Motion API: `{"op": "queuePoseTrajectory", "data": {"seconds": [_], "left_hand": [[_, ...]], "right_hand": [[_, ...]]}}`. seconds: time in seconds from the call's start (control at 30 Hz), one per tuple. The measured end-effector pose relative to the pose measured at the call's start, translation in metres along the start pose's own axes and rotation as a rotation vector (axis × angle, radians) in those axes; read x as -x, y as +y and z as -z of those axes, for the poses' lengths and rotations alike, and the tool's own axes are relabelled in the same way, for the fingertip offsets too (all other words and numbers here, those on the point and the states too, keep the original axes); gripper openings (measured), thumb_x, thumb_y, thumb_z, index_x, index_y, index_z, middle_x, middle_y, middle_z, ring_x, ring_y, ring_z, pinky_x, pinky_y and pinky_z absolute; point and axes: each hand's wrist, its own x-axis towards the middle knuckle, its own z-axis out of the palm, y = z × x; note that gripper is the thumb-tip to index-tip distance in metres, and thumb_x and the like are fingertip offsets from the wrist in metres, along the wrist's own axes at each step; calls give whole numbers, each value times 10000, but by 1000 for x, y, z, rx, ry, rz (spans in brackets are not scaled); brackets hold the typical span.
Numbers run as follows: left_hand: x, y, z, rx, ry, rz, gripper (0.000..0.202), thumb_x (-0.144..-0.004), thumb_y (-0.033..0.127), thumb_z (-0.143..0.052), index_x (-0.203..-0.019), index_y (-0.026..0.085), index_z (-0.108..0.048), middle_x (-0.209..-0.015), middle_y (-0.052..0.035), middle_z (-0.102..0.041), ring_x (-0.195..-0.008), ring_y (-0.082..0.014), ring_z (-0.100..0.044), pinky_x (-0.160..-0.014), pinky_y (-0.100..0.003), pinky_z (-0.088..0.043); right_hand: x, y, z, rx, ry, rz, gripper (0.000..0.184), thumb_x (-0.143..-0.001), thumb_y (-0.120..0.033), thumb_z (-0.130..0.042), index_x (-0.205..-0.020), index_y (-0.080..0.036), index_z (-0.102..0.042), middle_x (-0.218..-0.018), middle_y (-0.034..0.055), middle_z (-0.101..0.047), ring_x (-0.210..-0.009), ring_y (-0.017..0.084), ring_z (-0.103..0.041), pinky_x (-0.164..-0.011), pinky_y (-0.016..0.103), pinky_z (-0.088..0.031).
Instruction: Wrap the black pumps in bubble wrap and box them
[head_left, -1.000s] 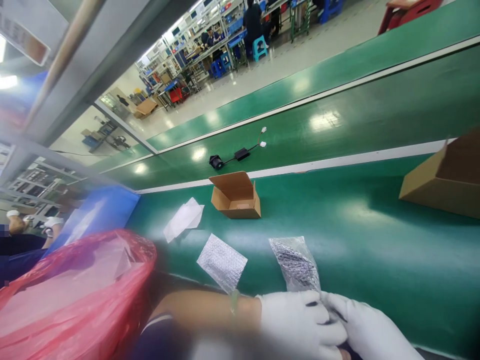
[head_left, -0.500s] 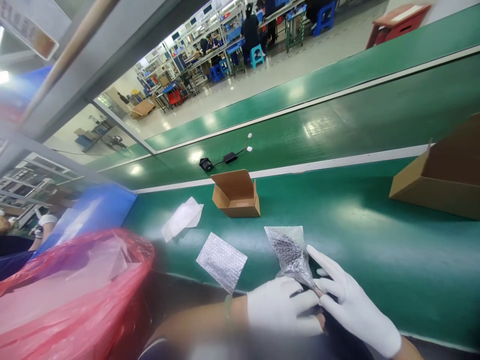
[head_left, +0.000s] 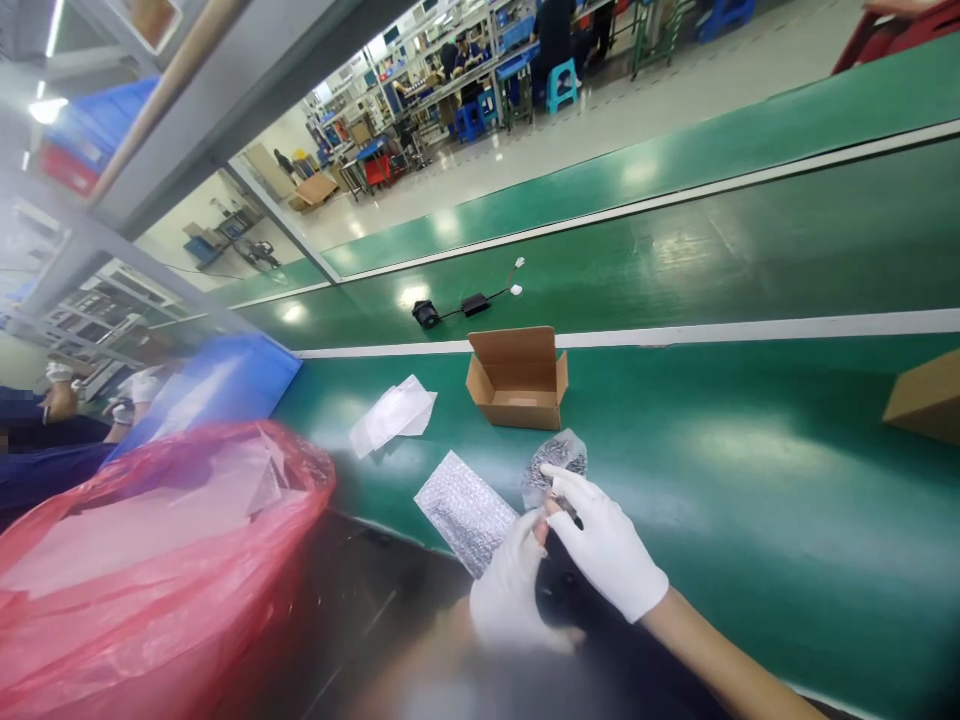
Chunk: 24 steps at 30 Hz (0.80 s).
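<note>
Both my hands wear white gloves near the front edge of the green bench. My left hand (head_left: 514,590) and my right hand (head_left: 600,540) together grip a filled bubble-wrap bag (head_left: 553,462) with a dark item inside, lifted slightly and folded over. The right hand's fingers curl over the bag's near end; the left pinches it from below. A flat, empty bubble-wrap bag (head_left: 465,510) lies just left of them. A small open cardboard box (head_left: 517,380) stands a little beyond the bag.
A white folded sheet (head_left: 394,415) lies left of the box. A black adapter with cable (head_left: 469,305) rests on the conveyor belt behind. A red plastic bag (head_left: 150,560) fills the near left; another cardboard box (head_left: 926,400) sits at the right edge. A co-worker's gloved hands (head_left: 60,385) show far left.
My hands have lifted the filled bubble bag forward toward the small box and folded it shorter. The camera view has shifted, moving the large box to the right edge.
</note>
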Motion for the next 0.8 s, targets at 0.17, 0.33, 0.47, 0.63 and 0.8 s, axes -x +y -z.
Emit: {"op": "queuePoseTrajectory", "data": {"seconds": [0.17, 0.33, 0.47, 0.63, 0.8], "left_hand": [[2, 8, -19, -55, 161, 172, 1019, -534, 488, -820, -1371, 143, -352, -1201, -185, -576, -1106, -356, -591, -917, -513, -519], [13, 11, -1, 31, 169, 322, 491, -645, 270, -714, -1109, 191, -573, -983, -62, -663, -894, -227, -658, -799, -368, -566], [27, 13, 10, -273, 294, 167, 731, -705, 345, -697, -1341, 144, -398, -1209, -178, -590, -1118, -307, -589, -893, -445, -534], [2, 16, 6, -550, 151, -215, 586, -840, 460, -573, -1318, 152, -429, -1236, -163, -592, -1163, -298, -542, -898, -455, -515], [-19, 16, 0, -489, 253, -102, 652, -739, 654, -561, -1135, 137, -533, -1113, -167, -640, -1020, -283, -618, -734, -393, -563]], "right_hand": [[-20, 5, 18, 46, -86, 32, 299, -917, -352, -377, -1009, -234, -636, -1060, 40, -692, -964, 203, -654, -832, 330, -528], [-44, 34, 35, 423, -77, 161, 554, -769, -396, -579, -1270, -164, -531, -1371, 149, -501, -1229, 319, -488, -956, 446, -455], [-51, 45, 10, 627, -176, 233, 698, -751, -375, -630, -1374, -129, -434, -1382, 164, -478, -1236, 305, -470, -931, 402, -469], [-49, 38, -5, 693, -151, 180, 728, -753, -409, -668, -1401, -191, -418, -1216, 123, -567, -1057, 324, -532, -819, 422, -471], [-39, 33, 11, 795, -123, 79, 608, -745, -504, -658, -1252, -186, -550, -987, 119, -603, -858, 316, -565, -686, 400, -455]]}}
